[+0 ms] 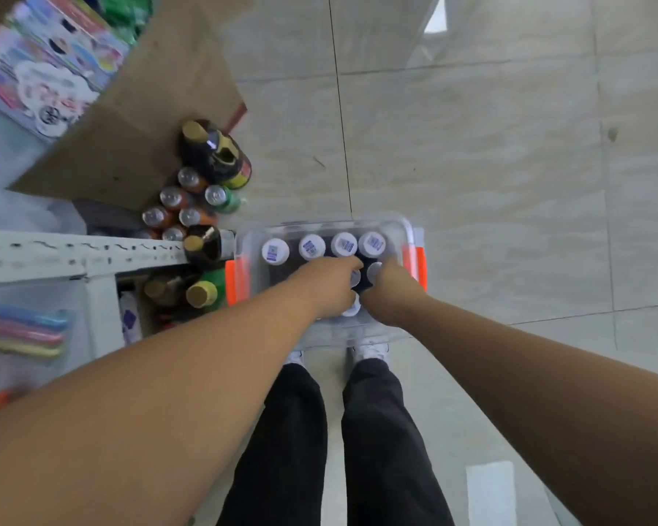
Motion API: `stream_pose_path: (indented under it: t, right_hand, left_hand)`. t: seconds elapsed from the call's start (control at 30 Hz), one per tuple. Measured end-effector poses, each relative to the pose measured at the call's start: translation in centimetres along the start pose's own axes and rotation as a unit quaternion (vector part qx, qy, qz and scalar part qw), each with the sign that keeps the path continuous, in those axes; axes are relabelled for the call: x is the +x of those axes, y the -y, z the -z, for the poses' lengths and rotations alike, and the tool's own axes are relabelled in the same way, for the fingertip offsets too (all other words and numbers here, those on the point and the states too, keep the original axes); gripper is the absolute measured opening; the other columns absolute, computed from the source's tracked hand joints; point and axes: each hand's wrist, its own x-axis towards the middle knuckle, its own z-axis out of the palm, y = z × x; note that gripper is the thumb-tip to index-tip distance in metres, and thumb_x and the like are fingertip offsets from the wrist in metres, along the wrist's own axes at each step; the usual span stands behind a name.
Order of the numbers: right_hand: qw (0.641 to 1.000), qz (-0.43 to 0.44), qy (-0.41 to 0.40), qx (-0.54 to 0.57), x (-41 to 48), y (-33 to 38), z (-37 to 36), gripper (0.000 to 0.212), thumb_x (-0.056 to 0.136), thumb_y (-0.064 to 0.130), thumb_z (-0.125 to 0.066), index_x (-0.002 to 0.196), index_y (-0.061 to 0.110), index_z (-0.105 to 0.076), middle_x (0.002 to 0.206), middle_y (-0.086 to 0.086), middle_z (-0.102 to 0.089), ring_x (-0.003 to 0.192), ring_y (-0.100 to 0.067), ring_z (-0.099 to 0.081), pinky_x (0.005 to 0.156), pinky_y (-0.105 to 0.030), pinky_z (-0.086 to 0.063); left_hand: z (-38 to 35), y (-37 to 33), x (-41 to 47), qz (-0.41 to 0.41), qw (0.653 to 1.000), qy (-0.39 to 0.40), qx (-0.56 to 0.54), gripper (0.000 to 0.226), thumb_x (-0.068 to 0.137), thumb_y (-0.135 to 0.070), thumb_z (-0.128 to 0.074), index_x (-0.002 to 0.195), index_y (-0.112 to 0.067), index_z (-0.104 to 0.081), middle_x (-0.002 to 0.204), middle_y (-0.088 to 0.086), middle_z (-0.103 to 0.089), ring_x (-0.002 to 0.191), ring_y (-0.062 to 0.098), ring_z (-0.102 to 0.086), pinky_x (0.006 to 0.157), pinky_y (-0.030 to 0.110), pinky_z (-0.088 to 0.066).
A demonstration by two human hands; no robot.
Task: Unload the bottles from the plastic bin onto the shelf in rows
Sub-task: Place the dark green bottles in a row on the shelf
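Head view. The plastic bin (pixel 402 225) stands on the floor (pixel 471 146) at my feet, just beside the end of the shelf (pixel 54 252). Four white-capped bottles (pixel 325 246) line its far wall, and a few more sit under my hands. My left hand (pixel 331 288) curls over one of the bottles. Whether my right hand (pixel 390 294) is gripping anything I cannot tell. Unloading is judged part done, with at least this load left.

Clear plastic bin (pixel 321 223), with orange latches (pixel 236 280) at its left and right ends, is shown on the floor (pixel 471 165) at centre frame. Dark bottles (pixel 344 244) with white caps (pixel 275 251) bearing printed labels are held upright inside. Four are ranged in a row along the far wall, and others nearer are partly hidden. A white metal shelf (pixel 73 252) is seen at middle left.
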Motion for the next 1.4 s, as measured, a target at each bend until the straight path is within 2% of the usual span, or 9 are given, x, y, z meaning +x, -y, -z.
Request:
stream_pose_path:
  t: [0.1, 0.33, 0.5, 0.77, 0.87, 0.97, 1.1, 1.23, 1.4]
  right_hand:
    - [0.999, -0.018, -0.038, 0.003, 2.7, -0.4, -1.6, 0.024, 0.088, 0.011, -0.052, 0.106, -0.004, -0.057, 0.097, -0.014, -0.062, 0.083, -0.025, -0.050, 0.066, -0.029, -0.039]
    - [0.985, 0.000, -0.131, -0.111, 5.1, -0.2, -3.4, 0.011, 0.087, 0.007, -0.054, 0.081, 0.015, -0.051, 0.096, -0.012, -0.069, 0.087, -0.029, -0.066, 0.063, -0.032, -0.041]
    - [0.962, 0.061, -0.152, -0.217, 4.9, -1.4, -4.0, 0.027, 0.084, 0.001, -0.060, 0.110, 0.004, -0.055, 0.111, -0.016, -0.063, 0.100, -0.032, -0.062, 0.069, -0.031, -0.037]
    - [0.970, 0.120, -0.166, -0.133, 2.7, -0.6, -2.2, 0.018, 0.083, 0.019, -0.061, 0.097, 0.013, -0.052, 0.099, -0.012, -0.054, 0.081, -0.035, -0.059, 0.061, -0.033, -0.035]
    - [0.976, 0.128, -0.148, -0.092, -1.0, 0.7, 0.7, 0.028, 0.076, 0.029, -0.065, 0.091, 0.015, -0.046, 0.091, -0.005, -0.044, 0.072, -0.029, -0.048, 0.056, -0.032, -0.036]
    - [0.978, 0.146, -0.135, -0.064, -5.9, 3.0, 5.7, 0.025, 0.075, 0.031, -0.065, 0.078, 0.013, -0.048, 0.080, -0.005, -0.050, 0.072, -0.031, -0.049, 0.061, -0.032, -0.039]
    - [0.967, 0.193, -0.136, -0.091, -14.4, 7.0, 15.3, 0.030, 0.067, 0.026, -0.071, 0.065, 0.005, -0.049, 0.064, -0.015, -0.053, 0.062, -0.031, -0.046, 0.049, -0.029, -0.031]
    - [0.936, 0.268, -0.161, -0.159, -24.3, 13.1, 25.5, 0.030, 0.076, 0.029, -0.068, 0.079, 0.000, -0.062, 0.085, -0.023, -0.067, 0.068, -0.031, -0.052, 0.057, -0.030, -0.040]
    - [0.875, 0.348, -0.220, -0.254, -37.2, 20.9, 34.8, 0.031, 0.076, 0.036, -0.067, 0.071, 0.006, -0.061, 0.069, -0.013, -0.058, 0.062, -0.029, -0.050, 0.052, -0.028, -0.039]
  left_hand:
    - [-2.1, 0.8, 2.3, -0.009, 1.000, -0.010, -0.003, 0.046, 0.088, -0.027, -0.057, 0.133, -0.025, -0.050, 0.122, 0.007, -0.060, 0.103, 0.030, -0.060, 0.078, 0.041, -0.051]
    - [-4.3, 2.2, 3.8, 0.009, 0.995, -0.086, -0.052, 0.043, 0.089, -0.030, -0.056, 0.131, -0.027, -0.051, 0.118, 0.010, -0.056, 0.104, 0.034, -0.058, 0.085, 0.044, -0.050]
    - [-4.6, 2.7, 3.9, 0.014, 0.985, -0.112, -0.133, 0.051, 0.091, -0.034, -0.062, 0.140, -0.029, -0.050, 0.128, 0.004, -0.064, 0.114, 0.027, -0.061, 0.094, 0.044, -0.050]
    - [-3.0, 2.7, 0.4, 0.014, 0.988, -0.152, -0.035, 0.042, 0.078, -0.034, -0.066, 0.117, -0.024, -0.057, 0.100, 0.002, -0.067, 0.092, 0.029, -0.065, 0.072, 0.036, -0.053]
    - [0.4, 1.1, -3.3, 0.019, 0.986, -0.163, -0.040, 0.037, 0.075, -0.040, -0.064, 0.107, -0.025, -0.054, 0.094, -0.002, -0.063, 0.083, 0.021, -0.063, 0.064, 0.032, -0.050]
    - [5.8, -1.7, -8.3, 0.007, 0.982, -0.189, -0.015, 0.050, 0.077, -0.044, -0.067, 0.120, -0.022, -0.055, 0.106, 0.002, -0.066, 0.097, 0.028, -0.062, 0.072, 0.034, -0.047]
    - [16.1, -7.4, -16.8, -0.047, 0.980, -0.193, 0.004, 0.030, 0.074, -0.043, -0.075, 0.094, -0.023, -0.066, 0.087, -0.001, -0.069, 0.083, 0.022, -0.064, 0.064, 0.031, -0.045]
    - [26.2, -13.6, -27.8, -0.045, 0.967, -0.249, 0.033, 0.028, 0.073, -0.043, -0.073, 0.081, -0.017, -0.065, 0.071, 0.001, -0.063, 0.067, 0.021, -0.060, 0.056, 0.035, -0.044]
    - [34.4, -19.2, -43.1, -0.004, 0.941, -0.337, 0.042, 0.030, 0.063, -0.050, -0.063, 0.075, -0.023, -0.068, 0.065, 0.002, -0.066, 0.058, 0.020, -0.060, 0.056, 0.036, -0.049]
